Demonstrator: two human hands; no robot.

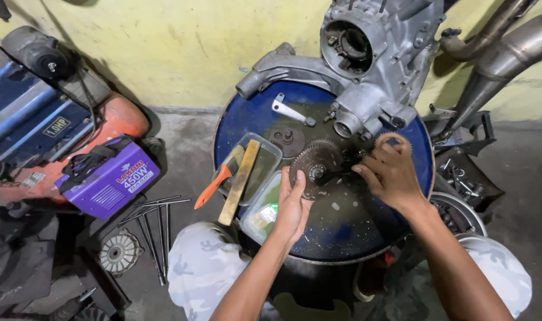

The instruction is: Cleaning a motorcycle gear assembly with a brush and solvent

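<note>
Yellow wall and grey concrete floor frame our head view; we work on a blue drum top (253, 119) smeared with oil. An aluminium engine casing (366, 65) occupies the far edge, with a small lever (290, 110) beside it. Two clear plastic trays (265, 172) sit at left, carrying a wooden-handled brush (240, 181) and an orange-handled brush (214, 183). A purple welding unit (110, 177) and loose rods (155, 229) lie on the floor. Our left hand (293, 208) grips the dark, greasy toothed gear cluster (316, 166) at its lower edge, fingers curled. Our right hand (391, 173) pinches the cluster's shaft side, a smaller gear ring (393, 140) just behind its knuckles.
</note>
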